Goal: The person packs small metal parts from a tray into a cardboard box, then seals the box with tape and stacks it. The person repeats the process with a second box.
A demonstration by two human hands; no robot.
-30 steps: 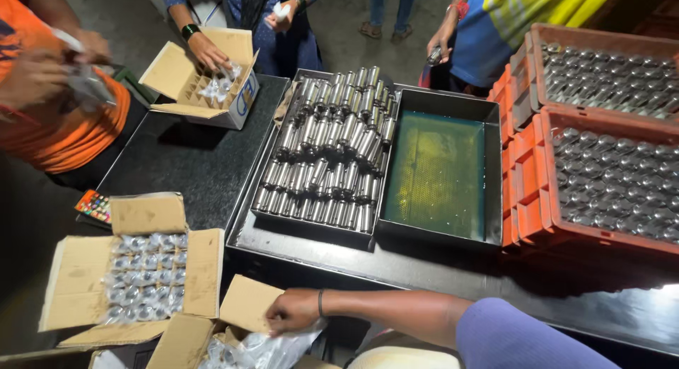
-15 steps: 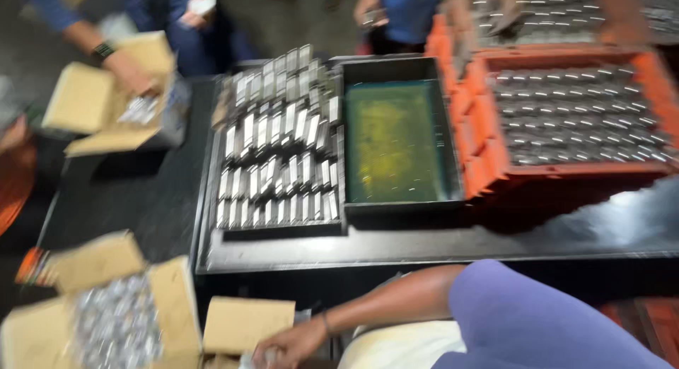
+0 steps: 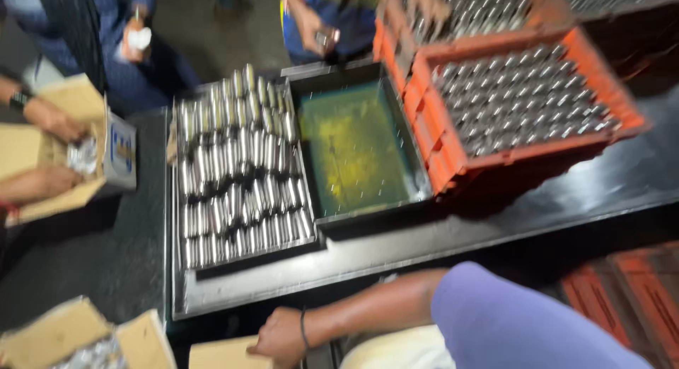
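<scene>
My right hand reaches left across the bottom of the view from a purple sleeve, with a thin band on its wrist. Its fingers curl over the flap of a cardboard box at the near edge; blur hides the exact grip. To its left an open cardboard box holds shiny wrapped metal pieces. Beyond the hand, a black tray carries rows of silver metal cylinders. My left hand is out of view.
A tray of yellow-green liquid sits beside the cylinders, with orange crates of metal parts to its right. Other people's hands work in a cardboard box at the left. More orange crates stand at the lower right.
The view has swung to the right, so the trays and crates sit further left in the frame. My right hand stays at the cardboard flap.
</scene>
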